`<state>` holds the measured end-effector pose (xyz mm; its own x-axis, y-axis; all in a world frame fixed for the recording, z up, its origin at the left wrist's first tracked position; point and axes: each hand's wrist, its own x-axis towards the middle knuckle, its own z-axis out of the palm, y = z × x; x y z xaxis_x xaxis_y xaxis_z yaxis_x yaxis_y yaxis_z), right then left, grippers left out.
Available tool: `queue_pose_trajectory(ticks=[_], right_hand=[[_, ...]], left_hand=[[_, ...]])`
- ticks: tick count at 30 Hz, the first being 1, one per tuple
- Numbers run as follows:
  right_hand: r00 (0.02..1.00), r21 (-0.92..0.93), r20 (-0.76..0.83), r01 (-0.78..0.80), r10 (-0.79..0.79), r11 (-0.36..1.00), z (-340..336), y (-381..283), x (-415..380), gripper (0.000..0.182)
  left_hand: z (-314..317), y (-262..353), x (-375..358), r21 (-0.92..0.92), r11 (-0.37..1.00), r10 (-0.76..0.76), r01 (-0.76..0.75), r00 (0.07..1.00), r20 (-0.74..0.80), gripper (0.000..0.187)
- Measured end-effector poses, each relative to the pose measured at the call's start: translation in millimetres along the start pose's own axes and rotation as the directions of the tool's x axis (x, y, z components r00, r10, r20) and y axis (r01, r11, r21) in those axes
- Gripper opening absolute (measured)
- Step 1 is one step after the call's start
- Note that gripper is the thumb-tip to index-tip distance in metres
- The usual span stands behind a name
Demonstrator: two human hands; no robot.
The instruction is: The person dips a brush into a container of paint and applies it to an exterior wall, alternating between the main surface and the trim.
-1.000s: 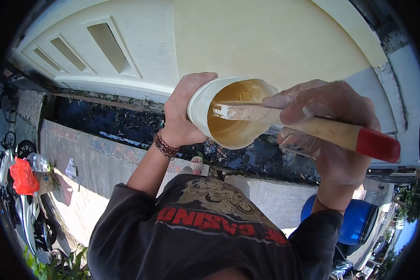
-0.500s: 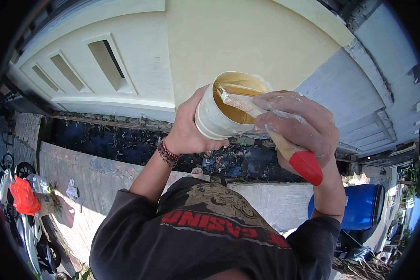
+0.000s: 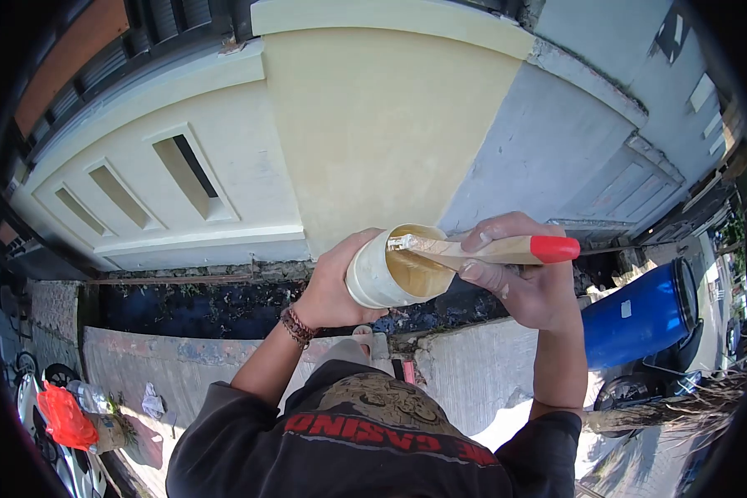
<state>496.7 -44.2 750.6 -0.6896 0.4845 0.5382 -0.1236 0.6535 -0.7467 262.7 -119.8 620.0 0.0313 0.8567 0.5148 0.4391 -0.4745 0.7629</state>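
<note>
My left hand is wrapped round a cream-coloured paint container, which is tilted so its open mouth faces right. Yellowish paint coats the inside wall. Between the thumb and fingers of my right hand is a paintbrush with a pale wooden handle and a red end. Its metal-banded head is inside the container's mouth; the bristles are mostly hidden there. Whitish paint marks my right fingers. Ahead stands a wall, cream on one part and grey-blue on the right.
A ditch of dark water runs along the wall's foot, beside a concrete ledge. To the right lies a blue barrel. An orange-red plastic bag and a motorbike are at lower left.
The brush has swung from slanting downward to nearly level, its red end now pointing right. Both hands and the container sit lower in view, and more of the wall's top shows.
</note>
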Motion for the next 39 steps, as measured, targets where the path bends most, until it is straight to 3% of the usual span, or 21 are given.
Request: queue_pose_trajectory(ticks=[2,4,5,8,10,13,15,16,19,22,23,24,26,28,30,32,35,36,37,39], right_hand=[[0.999,0.005,-0.035,-0.031,0.032,0.999,-1,-3,-10,0.026],[0.974,0.184,-0.032,-0.213,0.222,0.96,2,-2,-17,0.026],[0.95,0.342,-0.034,-0.28,0.309,0.897,4,2,-20,0.036],[0.905,0.475,-0.06,-0.345,0.421,0.81,5,20,-25,0.033],[0.899,0.46,-0.104,-0.336,0.426,0.822,3,31,-25,0.032],[0.873,0.507,-0.241,-0.259,0.424,0.822,0,42,-21,0.032],[0.883,0.471,-0.361,-0.105,0.299,0.876,-1,49,-13,0.026],[0.877,0.466,-0.374,-0.103,0.301,0.879,-1,54,-9,0.026],[0.787,0.442,-0.592,0.136,0.175,0.886,3,73,6,0.025],[0.68,0.547,-0.69,0.263,0.249,0.795,9,112,14,0.02],[0.682,0.62,-0.68,0.338,0.27,0.708,10,131,14,0.016],[0.673,0.613,-0.688,0.339,0.271,0.714,14,148,18,0.016],[0.554,0.682,-0.718,0.439,0.421,0.585,22,179,28,0.017],[0.56,0.704,-0.702,0.448,0.44,0.551,21,194,47,0.018],[0.432,0.63,-0.767,0.372,0.474,0.681,15,206,75,0.016],[0.441,0.565,-0.802,0.342,0.403,0.751,2,223,101,0.02],[0.344,0.121,-0.938,0.221,0.039,0.968,-29,253,156,0.025],[0.325,-0.014,-0.943,0.184,-0.074,0.983,-41,266,172,0.024],[0.329,-0.003,-0.942,0.186,-0.065,0.982,-52,270,188,0.024],[0.306,-0.209,-0.931,-0.005,-0.198,0.978,-73,275,217,0.015]], left_hand=[[-1,5,-8,-0.001,0.999,-0.035,0.035,0.999,0.026,0.097],[0,6,-11,-0.006,0.999,-0.043,0.043,0.999,0.021,0.088],[1,4,-10,-0.004,1.0,-0.028,0.028,0.999,0.032,0.088],[0,-4,-6,0.0,1.0,0.011,-0.011,0.996,0.093,0.088],[0,-9,-1,-0.018,1.0,-0.023,0.025,0.993,0.119,0.088],[-8,-23,8,-0.017,1.0,-0.016,0.019,0.989,0.144,0.096],[-15,-33,13,-0.015,0.999,-0.047,0.05,0.99,0.135,0.1],[-19,-42,16,-0.02,0.999,-0.041,0.044,0.988,0.148,0.1],[-31,-74,21,-0.157,0.975,-0.134,0.155,0.981,0.138,0.095],[-50,-97,19,-0.252,0.944,-0.195,0.214,0.976,0.096,0.1],[-58,-99,20,-0.272,0.941,-0.19,0.202,0.979,0.072,0.1],[-65,-102,19,-0.293,0.936,-0.189,0.195,0.981,0.049,0.101],[-77,-111,15,-0.308,0.932,-0.188,0.192,0.981,0.044,0.101],[-88,-115,11,-0.303,0.927,-0.221,0.219,0.975,0.029,0.102],[-97,-121,6,-0.31,0.927,-0.218,0.212,0.976,0.015,0.1],[-104,-124,0,-0.199,0.935,-0.302,0.294,0.953,-0.01,0.098],[-104,-115,-1,-0.201,0.929,-0.336,0.312,0.937,-0.1,0.095],[-103,-112,0,-0.191,0.927,-0.352,0.322,0.923,-0.155,0.094],[-99,-104,4,-0.234,0.912,-0.386,0.338,0.9,-0.202,0.088],[-96,-104,5,-0.189,0.904,-0.42,0.384,0.881,-0.217,0.086]])
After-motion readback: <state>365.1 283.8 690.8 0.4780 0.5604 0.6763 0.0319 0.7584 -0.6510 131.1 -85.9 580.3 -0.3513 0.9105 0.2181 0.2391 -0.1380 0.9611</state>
